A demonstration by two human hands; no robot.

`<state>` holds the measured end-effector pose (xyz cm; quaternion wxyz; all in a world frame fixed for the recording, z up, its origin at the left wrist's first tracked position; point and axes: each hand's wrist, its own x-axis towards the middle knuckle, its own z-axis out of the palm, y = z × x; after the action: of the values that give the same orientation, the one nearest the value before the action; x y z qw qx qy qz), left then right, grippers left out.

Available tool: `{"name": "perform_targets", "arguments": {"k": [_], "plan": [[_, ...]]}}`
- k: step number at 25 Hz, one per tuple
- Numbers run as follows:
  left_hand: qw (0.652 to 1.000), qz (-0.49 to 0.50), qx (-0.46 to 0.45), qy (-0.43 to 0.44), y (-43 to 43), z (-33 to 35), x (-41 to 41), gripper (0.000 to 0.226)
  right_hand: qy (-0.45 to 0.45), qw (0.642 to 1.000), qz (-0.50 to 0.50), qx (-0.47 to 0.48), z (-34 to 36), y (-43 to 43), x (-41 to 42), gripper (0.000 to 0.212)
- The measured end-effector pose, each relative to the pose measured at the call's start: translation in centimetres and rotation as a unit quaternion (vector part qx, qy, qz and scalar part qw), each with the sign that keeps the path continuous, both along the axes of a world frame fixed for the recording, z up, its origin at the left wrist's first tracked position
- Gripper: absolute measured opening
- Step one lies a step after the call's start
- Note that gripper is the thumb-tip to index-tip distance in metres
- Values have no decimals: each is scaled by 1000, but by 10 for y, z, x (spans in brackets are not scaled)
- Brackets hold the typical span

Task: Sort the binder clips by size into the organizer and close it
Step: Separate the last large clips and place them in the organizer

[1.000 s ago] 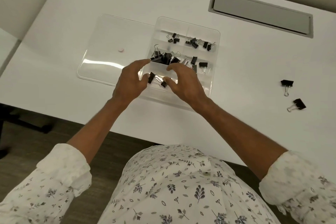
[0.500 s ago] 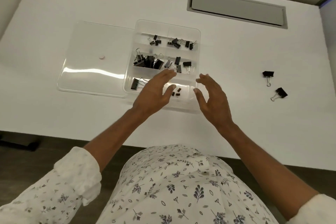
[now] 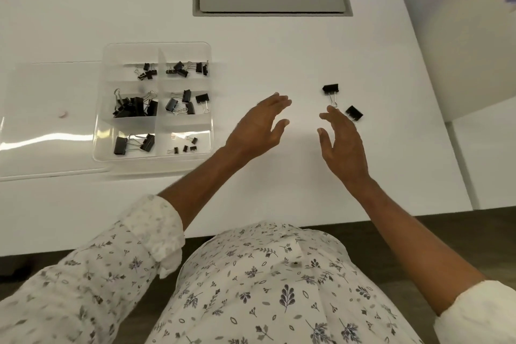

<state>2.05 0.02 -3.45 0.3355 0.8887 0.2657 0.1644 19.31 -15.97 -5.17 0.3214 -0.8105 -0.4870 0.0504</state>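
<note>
I am going after the 2 loose black metal binder clips on the white table (image 3: 279, 45). The first binder clip (image 3: 331, 88) is lying just beyond the right hand's (image 3: 342, 145) fingertips (image 3: 332, 112), with its wire loop pointing back at them and almost touching. The second binder clip (image 3: 354, 113) is sitting just outside those fingers, partly hidden by them.

To do this well, I am planning to pinch each black body between thumb and index. A wire handle would likely swing and let the clip twist. I am also judging their size against the filled compartments before dropping them; they look close to the middle-row clips.

The right hand is hovering low, palm turned inward, fingers loosely spread and slightly curved, thumb well apart, holding nothing. The left hand (image 3: 257, 128) is hovering well inside the right fingers, its fingers stretched forward and relaxed, also holding nothing.

The clear plastic 6-compartment organizer (image 3: 156, 158) is standing well apart, beyond the left hand's outer side. Its transparent lid (image 3: 50, 148) is lying flat beside it, so closing is not yet done.
</note>
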Motion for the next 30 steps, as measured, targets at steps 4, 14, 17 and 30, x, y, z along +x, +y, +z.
{"name": "perform_targets", "arguments": {"k": [4,14,17,30], "plan": [[999,-26,17,36,-13,-6,58,47,-43,999,-8,-29,-4,-24,61,36],[973,-115,87,180,-11,-31,145,71,-94,975,119,-161,-18,-25,133,85],[965,-135,107,199,-4,-32,165,82,-98,969,142,-175,-32,-20,144,84],[973,-58,31,219,19,-38,173,35,-18,984,103,-142,-37,-39,148,36]]}}
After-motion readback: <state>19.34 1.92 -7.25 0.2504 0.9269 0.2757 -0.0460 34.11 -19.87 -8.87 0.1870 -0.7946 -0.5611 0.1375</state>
